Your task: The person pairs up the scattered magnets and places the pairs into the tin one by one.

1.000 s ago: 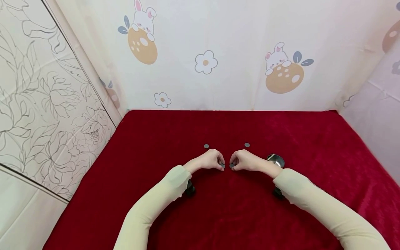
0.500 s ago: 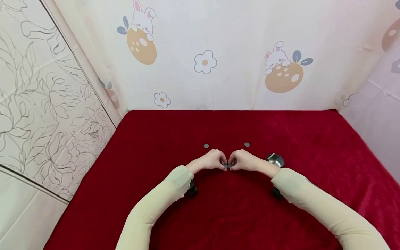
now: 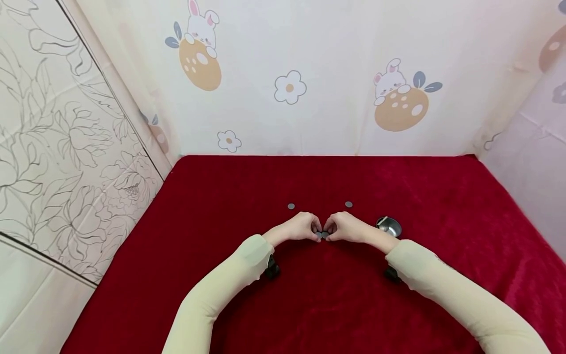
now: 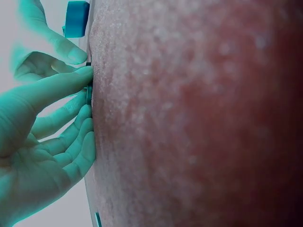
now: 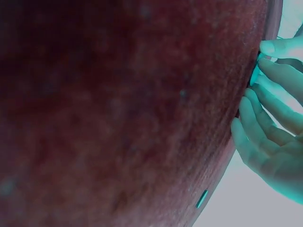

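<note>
At mid-table in the head view, my left hand (image 3: 300, 226) pinches a small flat grey disc (image 3: 319, 235) between thumb and fingers. Facing it, my right hand (image 3: 347, 227) pinches a second grey disc (image 3: 325, 235). The two discs sit edge to edge, or nearly so; whether they touch I cannot tell. In the left wrist view the disc edge (image 4: 89, 94) stands upright between the fingertips against the cloth. The right wrist view has a disc (image 5: 255, 74) at the thumb and index finger. The curled fingers partly cover both discs.
Two more grey discs lie behind the hands, one on the left (image 3: 291, 206), one on the right (image 3: 349, 204). Beyond the right wrist stands a shiny metal bowl (image 3: 391, 227) with a pale strip at its rim. Red cloth (image 3: 318, 305) covers the table; patterned curtains surround it.
Both hands have come together, the left moving slightly right and the right slightly left, closing the gap between their discs. Over the last half second they have stayed almost still.
</note>
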Demonstrator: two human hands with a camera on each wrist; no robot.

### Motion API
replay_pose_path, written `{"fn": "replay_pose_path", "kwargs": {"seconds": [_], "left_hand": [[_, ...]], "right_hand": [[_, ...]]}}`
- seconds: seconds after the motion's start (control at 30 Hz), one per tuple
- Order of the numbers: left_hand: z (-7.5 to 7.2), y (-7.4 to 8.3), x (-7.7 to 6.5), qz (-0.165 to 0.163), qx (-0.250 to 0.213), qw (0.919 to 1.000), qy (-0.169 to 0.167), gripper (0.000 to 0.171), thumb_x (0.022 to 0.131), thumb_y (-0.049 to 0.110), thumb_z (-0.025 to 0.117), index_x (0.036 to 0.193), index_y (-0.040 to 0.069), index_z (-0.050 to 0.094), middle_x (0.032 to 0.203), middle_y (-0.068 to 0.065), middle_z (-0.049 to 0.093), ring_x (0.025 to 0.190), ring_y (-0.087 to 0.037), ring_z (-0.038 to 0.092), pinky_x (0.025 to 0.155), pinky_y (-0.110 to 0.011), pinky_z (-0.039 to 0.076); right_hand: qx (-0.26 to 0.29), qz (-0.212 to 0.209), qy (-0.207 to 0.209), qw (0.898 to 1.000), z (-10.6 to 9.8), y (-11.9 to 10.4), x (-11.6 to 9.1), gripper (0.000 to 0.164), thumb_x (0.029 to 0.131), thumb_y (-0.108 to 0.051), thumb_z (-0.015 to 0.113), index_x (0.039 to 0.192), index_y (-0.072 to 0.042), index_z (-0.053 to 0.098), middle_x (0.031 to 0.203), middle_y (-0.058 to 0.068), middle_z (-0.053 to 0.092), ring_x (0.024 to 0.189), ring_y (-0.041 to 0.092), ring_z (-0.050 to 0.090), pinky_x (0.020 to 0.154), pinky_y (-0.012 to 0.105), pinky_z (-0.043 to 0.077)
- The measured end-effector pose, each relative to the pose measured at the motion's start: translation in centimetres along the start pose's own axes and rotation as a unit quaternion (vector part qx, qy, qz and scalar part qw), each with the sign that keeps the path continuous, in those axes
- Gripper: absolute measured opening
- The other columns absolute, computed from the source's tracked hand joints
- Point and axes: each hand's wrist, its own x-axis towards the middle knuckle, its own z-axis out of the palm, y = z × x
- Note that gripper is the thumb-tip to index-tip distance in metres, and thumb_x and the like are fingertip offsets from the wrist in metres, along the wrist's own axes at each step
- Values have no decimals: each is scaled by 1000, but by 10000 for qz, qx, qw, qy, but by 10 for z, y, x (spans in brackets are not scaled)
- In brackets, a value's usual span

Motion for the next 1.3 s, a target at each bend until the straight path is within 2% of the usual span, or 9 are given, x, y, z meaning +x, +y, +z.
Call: {"fn": "replay_pose_path", "kwargs": {"seconds": [0.3, 0.5, 0.63, 0.93, 1.13, 1.3], "left_hand": [[-1, 11, -5, 58, 26, 10000, 29, 25, 78, 17, 69, 99, 6, 62, 88, -2, 58, 76, -10, 54, 64, -14, 42], [1, 14, -3, 218, 303, 9993, 9, 26, 78, 18, 68, 101, 7, 61, 93, -3, 56, 80, -10, 53, 65, -13, 41], [3, 14, -2, 222, 376, 9990, -33, 27, 78, 19, 68, 101, 7, 61, 93, -3, 55, 80, -10, 52, 65, -13, 41], [4, 13, 2, 276, 499, 9984, -20, 22, 78, 18, 68, 97, 8, 64, 89, -2, 56, 79, -10, 52, 65, -14, 40], [6, 13, 4, 232, 484, 9986, 33, 21, 77, 18, 69, 95, 8, 66, 87, 0, 59, 76, -7, 53, 63, -12, 40], [6, 13, 5, 183, 381, 9991, 25, 20, 76, 17, 70, 94, 8, 67, 84, 0, 62, 73, -6, 54, 62, -12, 41]], "right_hand": [[62, 30, 453, 9989, -7, -2, -25, 18, 75, -9, 68, 91, 1, 65, 85, 8, 62, 72, 17, 58, 62, 23, 47], [256, 257, 828, 9959, -12, -1, -45, 20, 77, -9, 67, 95, 1, 64, 90, 10, 63, 79, 22, 60, 67, 32, 49], [181, 394, 1026, 9938, -16, -1, -59, 22, 78, -10, 67, 96, 1, 63, 92, 11, 62, 83, 23, 60, 69, 34, 49], [-72, 433, 1698, 9845, -27, 2, -85, 20, 76, -9, 68, 94, -2, 64, 90, 7, 62, 79, 22, 59, 66, 31, 47], [-280, 481, 2003, 9782, -34, 10, -103, 20, 76, -7, 68, 95, -5, 64, 90, 6, 62, 78, 20, 58, 66, 27, 48], [-442, 465, 2232, 9727, -40, 15, -114, 21, 75, -5, 68, 96, -4, 64, 88, 5, 63, 76, 10, 57, 65, 20, 45]]}}
